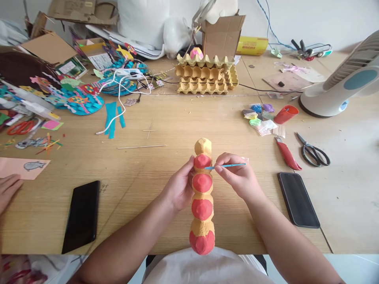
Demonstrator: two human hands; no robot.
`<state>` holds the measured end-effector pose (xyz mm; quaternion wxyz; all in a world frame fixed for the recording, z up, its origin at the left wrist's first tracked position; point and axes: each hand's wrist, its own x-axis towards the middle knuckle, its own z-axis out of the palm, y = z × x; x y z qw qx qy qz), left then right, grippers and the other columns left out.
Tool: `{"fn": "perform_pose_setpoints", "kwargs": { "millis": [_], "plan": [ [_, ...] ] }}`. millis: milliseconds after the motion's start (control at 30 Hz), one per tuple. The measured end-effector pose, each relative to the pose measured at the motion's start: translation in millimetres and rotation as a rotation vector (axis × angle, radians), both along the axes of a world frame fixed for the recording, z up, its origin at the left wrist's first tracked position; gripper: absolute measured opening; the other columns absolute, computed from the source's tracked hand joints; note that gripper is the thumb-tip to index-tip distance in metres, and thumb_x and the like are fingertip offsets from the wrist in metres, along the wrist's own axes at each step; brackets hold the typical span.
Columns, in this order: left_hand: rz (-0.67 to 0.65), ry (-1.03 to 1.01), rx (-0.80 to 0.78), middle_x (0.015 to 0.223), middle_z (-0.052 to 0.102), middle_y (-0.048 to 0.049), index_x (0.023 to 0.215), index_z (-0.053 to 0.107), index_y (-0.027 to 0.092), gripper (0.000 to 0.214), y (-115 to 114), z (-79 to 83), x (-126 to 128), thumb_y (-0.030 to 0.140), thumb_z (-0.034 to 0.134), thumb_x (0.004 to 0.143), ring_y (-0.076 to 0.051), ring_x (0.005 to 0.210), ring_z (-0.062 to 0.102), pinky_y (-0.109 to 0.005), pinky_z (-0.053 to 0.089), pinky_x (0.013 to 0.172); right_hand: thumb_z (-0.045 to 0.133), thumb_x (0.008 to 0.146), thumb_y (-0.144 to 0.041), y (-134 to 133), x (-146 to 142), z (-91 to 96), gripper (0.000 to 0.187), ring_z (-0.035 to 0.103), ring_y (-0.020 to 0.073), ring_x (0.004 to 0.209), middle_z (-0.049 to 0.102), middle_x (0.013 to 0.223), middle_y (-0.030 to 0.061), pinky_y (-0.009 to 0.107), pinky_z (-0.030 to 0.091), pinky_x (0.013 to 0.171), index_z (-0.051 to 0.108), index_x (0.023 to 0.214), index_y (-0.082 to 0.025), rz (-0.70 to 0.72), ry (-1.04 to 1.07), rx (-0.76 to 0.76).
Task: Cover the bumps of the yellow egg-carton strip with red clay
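Note:
My left hand (180,186) grips the left side of a strip of yellow egg-carton cups (202,197) whose domes are painted red, except the far one, which is still yellow. The strip points away from me, its near end at the table's front edge. My right hand (239,178) pinches a thin blue stick (226,166), perhaps a brush. The stick's tip touches the second cup from the far end.
A black phone (82,215) lies front left, another phone (297,199) front right. Scissors (313,151), a red knife (287,154), a red cup (286,114) and clay bits sit right. Stacked egg trays (205,75) stand behind. A fan (346,81) is far right. Another person's hand (8,190) rests at left.

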<state>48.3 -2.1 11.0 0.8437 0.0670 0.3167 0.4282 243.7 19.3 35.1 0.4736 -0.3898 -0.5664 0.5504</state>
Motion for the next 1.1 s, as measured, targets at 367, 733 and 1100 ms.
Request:
{"fn": "perform_pose_setpoints", "kwargs": {
  "millis": [367,733,1100],
  "plan": [
    [-0.072,0.053,-0.024,0.070,0.070,-0.0023,0.090,0.076,0.027,0.034,-1,0.9,-2,0.061,0.079,0.092,-0.021,0.060,0.064,-0.036,0.052,0.064,0.087,0.090,-0.046,1,-1,-2.8,0.025,0.060,0.0202,0.079,0.070,0.085,0.0037,0.038,0.050,0.078,0.077,0.083,-0.025,0.023,0.007,0.020],
    [-0.076,-0.049,-0.125,0.061,0.063,0.0010,0.087,0.072,0.022,0.033,-1,9.2,0,0.052,0.084,0.092,-0.015,0.050,0.058,-0.027,0.049,0.054,0.085,0.093,-0.047,4,2,-7.8,0.026,0.062,0.0190,0.079,0.071,0.085,0.0029,0.036,0.051,0.077,0.076,0.085,-0.024,0.064,-0.007,0.053],
    [-0.010,-0.051,-0.186,0.067,0.068,-0.0009,0.092,0.074,0.023,0.025,0,14.5,3,0.047,0.079,0.097,-0.015,0.051,0.060,-0.027,0.051,0.054,0.076,0.098,-0.032,2,0,-11.3,0.013,0.066,0.0185,0.079,0.072,0.084,0.0030,0.034,0.056,0.075,0.074,0.089,-0.024,0.000,-0.123,0.182]
  ]
}}
